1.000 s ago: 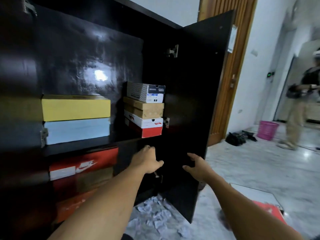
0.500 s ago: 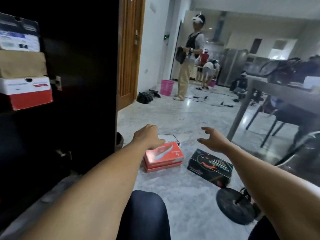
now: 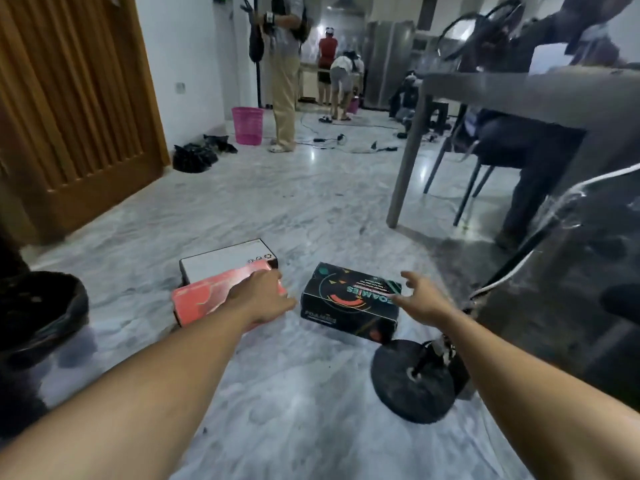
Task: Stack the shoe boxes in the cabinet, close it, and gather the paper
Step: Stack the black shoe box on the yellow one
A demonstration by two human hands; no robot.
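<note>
Three shoe boxes lie on the marble floor ahead. A black box with colourful print (image 3: 349, 301) sits in the middle, a red-orange box (image 3: 204, 301) to its left, and a white box (image 3: 225, 261) just behind the red one. My left hand (image 3: 261, 299) hovers between the red and black boxes with fingers loosely curled, holding nothing. My right hand (image 3: 420, 297) reaches over the black box's right end, fingers spread. The cabinet and the paper are out of view.
A black-lined bin (image 3: 38, 306) stands at the left edge. A round black stand base (image 3: 414, 381) sits on the floor near my right forearm. A grey table (image 3: 519, 95) with chairs fills the right. People stand beyond, near a pink basket (image 3: 247, 124).
My view has swung away from the open cabinet to the floor. Both hands have moved down and forward to the boxes, the right one now over the black box.
</note>
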